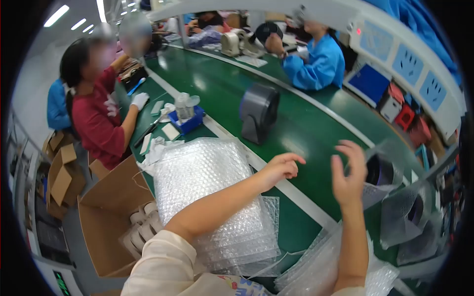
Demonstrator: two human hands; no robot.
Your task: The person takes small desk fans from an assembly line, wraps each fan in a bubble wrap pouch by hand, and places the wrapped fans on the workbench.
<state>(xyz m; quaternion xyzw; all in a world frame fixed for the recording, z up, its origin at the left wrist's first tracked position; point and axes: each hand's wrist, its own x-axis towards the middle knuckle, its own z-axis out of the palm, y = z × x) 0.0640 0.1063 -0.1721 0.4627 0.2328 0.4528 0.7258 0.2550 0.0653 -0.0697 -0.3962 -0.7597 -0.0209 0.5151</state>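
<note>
My left hand [282,170] is raised above the green conveyor, beyond the stack of bubble-wrap bags [202,172]. Its fingers are loosely bent, a little apart, with nothing seen in them. My right hand [349,172] is held up, thumb and fingers spread and empty. Ahead of both hands, a dark grey device with a round head on a stand [259,113] is upright on the conveyor, apart from them. Right of my right hand, a dark round-headed device [379,170] sits in a clear bubble-wrap bag. More bubble-wrap bags [316,266] lie under my right forearm.
A cardboard box [111,222] holding several white rounded parts stands at left. A blue tray [186,122] with clear containers is on the table. Other bagged devices [407,214] stand at right. Co-workers in red [101,123] and blue [316,61] sit along the conveyor.
</note>
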